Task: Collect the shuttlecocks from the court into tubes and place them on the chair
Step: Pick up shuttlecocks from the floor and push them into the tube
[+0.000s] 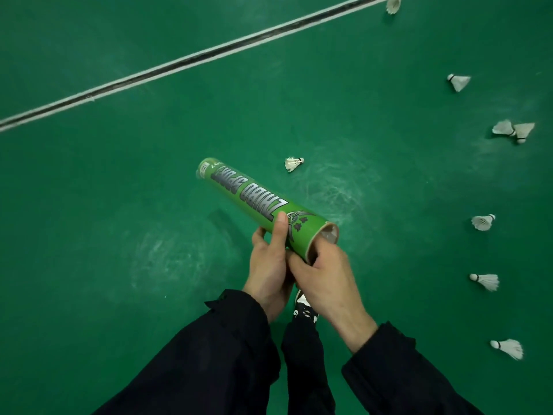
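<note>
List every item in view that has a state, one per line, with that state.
Green cardboard shuttlecock tube: held off the floor, tilted, near end open.
Left hand: grips the tube, thumb on top.
Right hand: curled at the tube's open end.
Nearest white feather shuttlecock: lying on its side on the court.
Two touching shuttlecocks: lying on the floor.

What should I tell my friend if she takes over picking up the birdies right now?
Left hand and right hand both grip the green tube near its open end, where something pale shows inside. Eight shuttlecocks are still on the court: the nearest just beyond the tube, the others along the right. No chair in view. Left: gather them, then take the tube to the chair.
</note>
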Demonstrator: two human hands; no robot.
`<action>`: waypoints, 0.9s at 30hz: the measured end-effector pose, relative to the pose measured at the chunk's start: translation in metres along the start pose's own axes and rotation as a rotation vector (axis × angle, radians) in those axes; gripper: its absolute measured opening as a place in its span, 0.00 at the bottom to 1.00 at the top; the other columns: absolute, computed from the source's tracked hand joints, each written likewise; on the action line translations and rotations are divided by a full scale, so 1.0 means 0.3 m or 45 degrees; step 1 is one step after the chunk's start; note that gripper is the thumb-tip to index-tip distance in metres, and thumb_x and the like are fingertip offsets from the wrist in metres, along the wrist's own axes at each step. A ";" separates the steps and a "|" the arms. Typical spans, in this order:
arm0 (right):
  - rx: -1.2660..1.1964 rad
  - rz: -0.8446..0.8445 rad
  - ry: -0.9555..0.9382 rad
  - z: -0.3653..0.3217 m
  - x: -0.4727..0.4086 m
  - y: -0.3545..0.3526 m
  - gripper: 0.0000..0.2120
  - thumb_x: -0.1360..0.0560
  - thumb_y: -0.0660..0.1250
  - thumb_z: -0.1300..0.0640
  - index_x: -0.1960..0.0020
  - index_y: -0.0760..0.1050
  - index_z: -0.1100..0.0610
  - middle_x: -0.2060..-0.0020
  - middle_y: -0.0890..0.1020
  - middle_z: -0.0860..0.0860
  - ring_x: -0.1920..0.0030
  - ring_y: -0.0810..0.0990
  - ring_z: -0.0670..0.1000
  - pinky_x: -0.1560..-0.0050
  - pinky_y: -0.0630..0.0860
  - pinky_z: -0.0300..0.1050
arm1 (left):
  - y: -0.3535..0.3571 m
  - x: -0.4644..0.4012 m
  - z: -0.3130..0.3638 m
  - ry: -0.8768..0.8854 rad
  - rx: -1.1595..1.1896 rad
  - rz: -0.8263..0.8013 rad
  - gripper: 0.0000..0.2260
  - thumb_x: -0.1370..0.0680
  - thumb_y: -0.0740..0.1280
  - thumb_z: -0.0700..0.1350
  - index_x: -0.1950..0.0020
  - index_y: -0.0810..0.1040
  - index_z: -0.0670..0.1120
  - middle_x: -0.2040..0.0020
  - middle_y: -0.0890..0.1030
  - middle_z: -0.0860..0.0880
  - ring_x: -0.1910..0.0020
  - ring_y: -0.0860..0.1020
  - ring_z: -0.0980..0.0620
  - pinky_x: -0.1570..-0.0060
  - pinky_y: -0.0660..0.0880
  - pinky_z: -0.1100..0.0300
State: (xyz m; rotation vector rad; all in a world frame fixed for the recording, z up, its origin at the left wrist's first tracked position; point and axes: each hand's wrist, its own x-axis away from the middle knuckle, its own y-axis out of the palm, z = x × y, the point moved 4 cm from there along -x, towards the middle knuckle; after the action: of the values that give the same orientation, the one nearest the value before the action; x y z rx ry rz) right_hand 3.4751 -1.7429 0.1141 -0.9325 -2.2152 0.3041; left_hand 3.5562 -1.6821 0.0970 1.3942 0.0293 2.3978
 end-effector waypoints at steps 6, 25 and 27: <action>-0.003 0.010 0.011 0.011 0.033 -0.006 0.15 0.24 0.65 0.42 0.50 0.79 0.53 0.66 0.83 0.49 0.65 0.82 0.52 0.64 0.80 0.54 | 0.025 0.018 -0.004 0.005 -0.049 -0.065 0.28 0.18 0.68 0.55 0.22 0.65 0.46 0.49 0.88 0.47 0.52 0.87 0.50 0.52 0.84 0.56; -0.078 0.020 -0.107 -0.019 -0.097 -0.092 0.09 0.23 0.67 0.47 0.56 0.80 0.52 0.66 0.82 0.44 0.67 0.79 0.45 0.66 0.78 0.49 | 0.142 -0.059 0.050 0.047 0.070 -0.051 0.29 0.19 0.67 0.56 0.25 0.65 0.41 0.54 0.88 0.46 0.55 0.87 0.48 0.58 0.84 0.56; -0.053 -0.028 -0.093 -0.042 -0.144 -0.099 0.09 0.23 0.68 0.47 0.58 0.78 0.51 0.72 0.79 0.45 0.72 0.75 0.46 0.70 0.74 0.49 | 0.146 -0.092 0.077 0.039 0.075 -0.031 0.28 0.18 0.67 0.56 0.24 0.66 0.41 0.52 0.88 0.45 0.55 0.87 0.47 0.59 0.84 0.56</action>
State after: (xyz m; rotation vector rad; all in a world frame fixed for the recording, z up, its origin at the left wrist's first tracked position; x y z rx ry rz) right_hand 3.4891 -1.7951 0.1143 -0.9317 -2.3052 0.2869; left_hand 3.5746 -1.7357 0.0944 1.3752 0.1248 2.4165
